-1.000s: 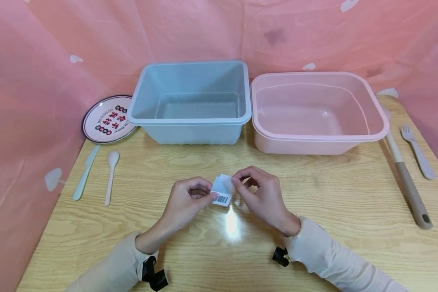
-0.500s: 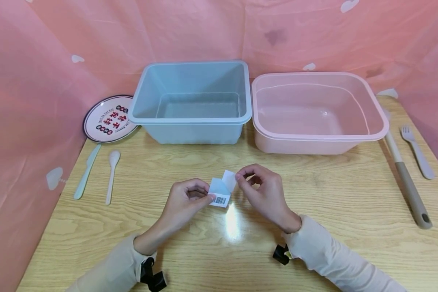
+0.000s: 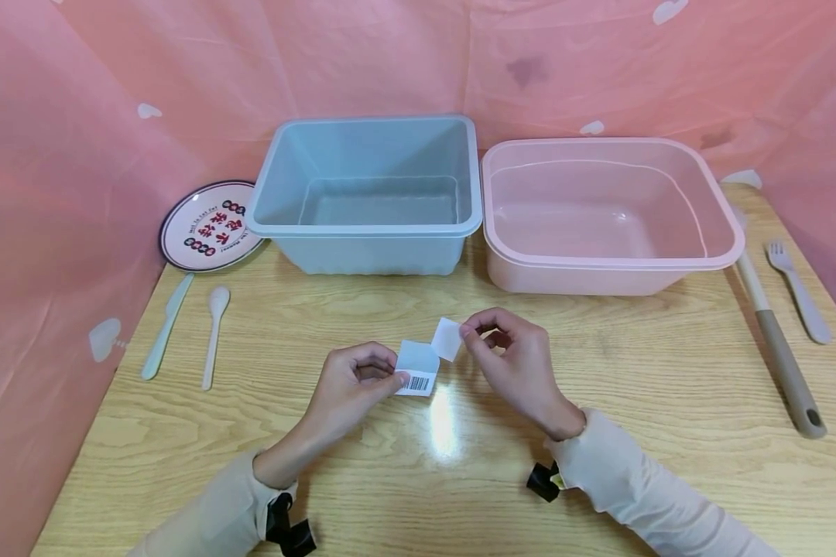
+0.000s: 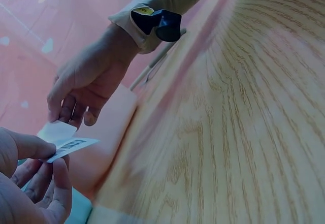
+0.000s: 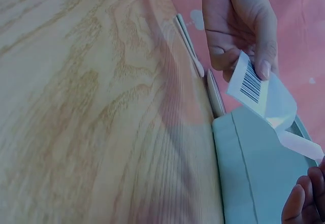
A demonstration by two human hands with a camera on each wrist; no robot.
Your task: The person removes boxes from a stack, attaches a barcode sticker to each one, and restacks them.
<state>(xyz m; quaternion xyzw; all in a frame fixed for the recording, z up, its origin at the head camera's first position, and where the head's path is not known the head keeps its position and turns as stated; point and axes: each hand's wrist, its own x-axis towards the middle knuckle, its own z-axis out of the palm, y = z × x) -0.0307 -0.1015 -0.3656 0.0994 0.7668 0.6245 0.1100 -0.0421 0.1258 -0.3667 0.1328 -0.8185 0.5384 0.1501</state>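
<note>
Above the middle of the pale wood-grain tabletop (image 3: 599, 387), both hands work on 1 small white paper barcode label (image 3: 418, 371). The left hand (image 3: 351, 383) pinches its left edge between thumb and curled fingers (image 4: 30, 148), holding the printed side up and steady, which gives the other hand something to pull against. The right hand (image 3: 515, 363) has its thumb and forefinger closed on a thin white strip (image 3: 447, 339) that lifts off the label's upper right corner; the strip is raised and angled away, as suits peeling a layer from its backing. In the right wrist view the strip (image 5: 299, 144) joins the label (image 5: 261, 92) at a fold. The label is held clear of the wood, not resting on it.

Along the far edge stand 2 rectangular plastic tubs, a light blue tub (image 3: 369, 232) and a pink tub (image 3: 599, 271), touching side by side. Near the far left corner lies a round printed plate (image 3: 205, 224), with a pale green plastic knife (image 3: 166, 325) and a cream plastic spoon (image 3: 212, 333) beside it. At the right edge lie a long grey-handled utensil (image 3: 780, 356) and a pale plastic fork (image 3: 797, 290).
</note>
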